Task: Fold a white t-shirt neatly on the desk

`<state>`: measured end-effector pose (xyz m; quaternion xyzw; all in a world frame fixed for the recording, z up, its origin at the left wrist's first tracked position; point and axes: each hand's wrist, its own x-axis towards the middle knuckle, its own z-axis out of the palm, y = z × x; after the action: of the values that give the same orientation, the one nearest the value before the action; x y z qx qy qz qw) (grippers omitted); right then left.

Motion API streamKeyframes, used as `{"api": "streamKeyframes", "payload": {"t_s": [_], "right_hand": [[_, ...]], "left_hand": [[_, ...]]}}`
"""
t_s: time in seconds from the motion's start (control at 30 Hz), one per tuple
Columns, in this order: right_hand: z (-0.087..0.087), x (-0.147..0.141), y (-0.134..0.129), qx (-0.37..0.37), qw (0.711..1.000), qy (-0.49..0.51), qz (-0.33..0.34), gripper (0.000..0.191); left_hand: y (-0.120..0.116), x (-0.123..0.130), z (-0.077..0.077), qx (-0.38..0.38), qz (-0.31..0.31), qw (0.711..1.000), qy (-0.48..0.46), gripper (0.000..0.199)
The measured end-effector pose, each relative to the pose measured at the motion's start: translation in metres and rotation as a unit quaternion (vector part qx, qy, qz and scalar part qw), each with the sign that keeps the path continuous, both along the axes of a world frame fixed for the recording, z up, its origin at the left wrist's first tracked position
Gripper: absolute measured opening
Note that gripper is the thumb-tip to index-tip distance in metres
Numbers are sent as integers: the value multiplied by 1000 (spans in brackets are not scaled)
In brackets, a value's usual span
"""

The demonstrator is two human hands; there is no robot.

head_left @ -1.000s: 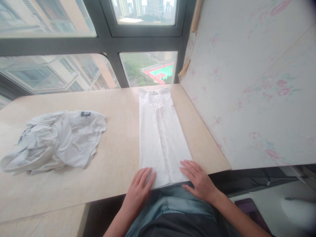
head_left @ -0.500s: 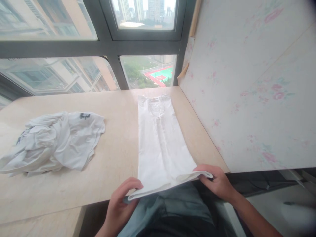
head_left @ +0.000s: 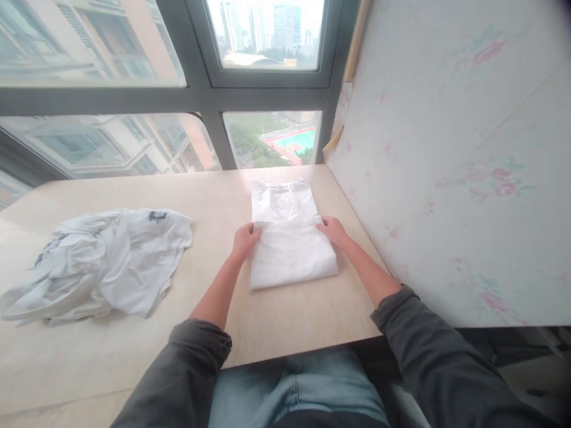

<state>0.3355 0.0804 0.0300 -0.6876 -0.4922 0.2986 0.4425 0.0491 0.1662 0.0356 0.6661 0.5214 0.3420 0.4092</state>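
A white shirt [head_left: 292, 252] lies on the wooden surface, its lower part folded up over the body and its neckline still showing at the far end. My left hand [head_left: 246, 239] pinches the left corner of the folded edge. At the right corner of that same edge, my right hand [head_left: 333, 230] grips the cloth between thumb and fingers. The fold runs straight between both hands, just below the collar opening.
A crumpled white garment [head_left: 102, 261] with a dark print lies on the left of the wooden surface [head_left: 209, 202]. Windows with grey frames [head_left: 205, 101] stand behind, and a floral-papered wall [head_left: 437, 166] borders the right side.
Both hands have moved forward, away from my body, carrying the shirt's lower edge up toward the collar. The shirt is now folded much shorter. The camera view has shifted slightly.
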Motion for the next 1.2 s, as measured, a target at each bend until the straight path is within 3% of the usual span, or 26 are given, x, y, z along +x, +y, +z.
{"api": "streamKeyframes", "payload": {"t_s": [0.23, 0.4, 0.53, 0.6, 0.67, 0.73, 0.8, 0.97, 1.2], "right_hand": [[0, 16, 9, 19, 999, -13, 39, 32], [-6, 13, 29, -6, 992, -123, 11, 30], [-7, -1, 21, 21, 977, -210, -29, 44], [-6, -12, 11, 58, 956, -288, 8, 44], [-7, -24, 3, 75, 928, -355, 84, 43], [-12, -34, 0, 55, 907, -393, 139, 43], [-19, -39, 0, 17, 895, -419, 153, 46], [-31, -39, 5, -27, 885, -440, 151, 52], [-29, -48, -14, -34, 878, -449, 161, 53]], "left_hand": [[14, -16, -4, 28, -33, 998, 41, 39], [26, -11, -10, 70, 15, 988, 137, 28], [12, 0, -8, 142, 44, 970, 193, 49], [-2, 9, -3, 208, 9, 950, 233, 51], [-13, 19, -2, 268, -65, 918, 286, 46], [-20, 28, -7, 286, -132, 889, 333, 47], [-22, 34, -15, 272, -162, 874, 368, 52], [-17, 34, -33, 250, -163, 866, 402, 61], [-41, 24, -32, 254, -153, 855, 426, 61]]}}
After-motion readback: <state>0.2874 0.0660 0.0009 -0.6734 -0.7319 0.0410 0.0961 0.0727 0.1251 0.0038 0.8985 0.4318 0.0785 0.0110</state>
